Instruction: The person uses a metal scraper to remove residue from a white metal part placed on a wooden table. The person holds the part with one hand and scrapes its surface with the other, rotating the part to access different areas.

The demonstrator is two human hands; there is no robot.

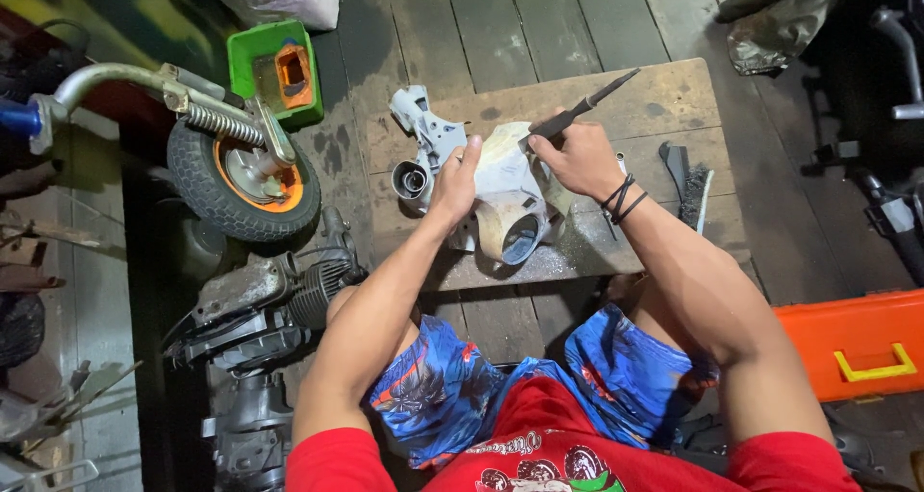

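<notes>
**Head view: two hands on a metal casting at a low wooden bench**

Head camera looks straight down on a seated person working over a small wooden board (674,97) set on a plank floor. The left hand (454,179) lies on a pale, worn metal casting (510,189) that rests on the board's middle, fingers closed over its upper left edge and palm pressing down, apparently to pin the part against the wood so it cannot shift under the tool. The left forearm runs in from the lower left, elbow bent near the knee.

The right hand (577,155) is clamped around the handle of a slim file (587,107), whose dark blade points up and to the right, away from the body. The wrist, ringed with black bands, is cocked, and the handle end sits at the casting's top edge, so the tool appears angled for a stroke across that rim. The right forearm comes in from the lower right.

A wire brush (695,189) lies on the board just beside the right wrist. A small wheel (241,179) stands to the left of the board, and an orange case (857,343) sits at the right.
</notes>
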